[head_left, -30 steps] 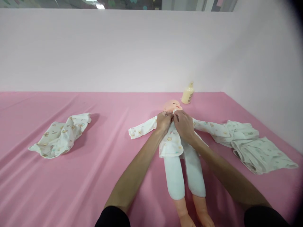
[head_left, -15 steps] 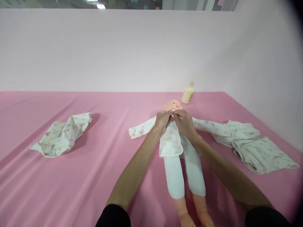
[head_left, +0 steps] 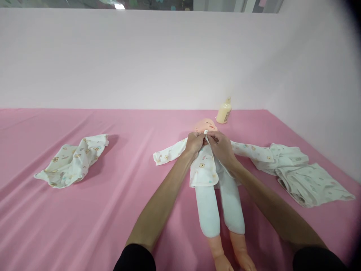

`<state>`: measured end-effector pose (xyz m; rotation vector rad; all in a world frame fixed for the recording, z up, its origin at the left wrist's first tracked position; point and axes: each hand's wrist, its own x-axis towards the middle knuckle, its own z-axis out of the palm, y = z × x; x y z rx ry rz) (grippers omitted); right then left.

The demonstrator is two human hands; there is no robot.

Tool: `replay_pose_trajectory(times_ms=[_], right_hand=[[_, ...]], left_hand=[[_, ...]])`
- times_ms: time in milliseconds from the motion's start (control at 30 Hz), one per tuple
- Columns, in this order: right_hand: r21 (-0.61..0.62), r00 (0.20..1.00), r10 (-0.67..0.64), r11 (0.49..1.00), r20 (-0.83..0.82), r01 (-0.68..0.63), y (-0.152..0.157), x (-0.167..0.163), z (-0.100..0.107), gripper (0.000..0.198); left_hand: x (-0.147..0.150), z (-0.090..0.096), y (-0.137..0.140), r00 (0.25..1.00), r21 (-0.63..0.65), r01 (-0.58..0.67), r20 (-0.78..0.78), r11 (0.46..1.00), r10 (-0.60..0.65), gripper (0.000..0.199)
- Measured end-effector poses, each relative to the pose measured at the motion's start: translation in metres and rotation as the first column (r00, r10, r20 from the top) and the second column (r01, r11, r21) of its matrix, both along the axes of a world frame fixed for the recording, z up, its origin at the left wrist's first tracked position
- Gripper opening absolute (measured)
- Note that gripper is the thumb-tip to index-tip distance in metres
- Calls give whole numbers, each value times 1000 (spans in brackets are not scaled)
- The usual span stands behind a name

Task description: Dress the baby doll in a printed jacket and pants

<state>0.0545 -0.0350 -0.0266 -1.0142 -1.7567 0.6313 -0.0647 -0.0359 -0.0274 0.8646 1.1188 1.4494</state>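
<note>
A baby doll (head_left: 207,214) lies on its back, head toward the wall, feet toward me. It wears a white baby shirt (head_left: 202,167) printed with small bears, its long sleeves spread to both sides. At the collar, my left hand (head_left: 195,142) is closed, pinching the shirt's edge. Right beside it, my right hand (head_left: 221,146) also pinches the cloth at the neckline, fingertips nearly meeting the left ones. Whatever fastening sits between the fingers is too small to make out. Below the chest the shirt front parts on the right side.
A pink sheet (head_left: 121,210) covers the table. Crumpled printed baby cloth (head_left: 75,162) lies at the left. Folded white printed cloth (head_left: 313,184) lies at the right, touching the shirt's sleeve. Behind the doll's head stands a pale yellow pump bottle (head_left: 224,112), near the white wall (head_left: 135,60).
Both hands stay at the collar with almost the same pinch. My right hand has shifted very slightly; the doll and the cloths have not visibly moved.
</note>
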Motion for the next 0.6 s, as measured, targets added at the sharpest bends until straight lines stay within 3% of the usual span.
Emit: replay_pose_trajectory(times_ms=[267,600], right_hand=[[-103,995,1,995,-96,-11,-3,1,1,23],[-301,965,-95,954,-244,18,13,-2,-2,20]], left_hand=[[5,8,-6,992,-8,-55,-118,998,53,24],[6,1,-4,979,40,-85,-183,996,91,23]])
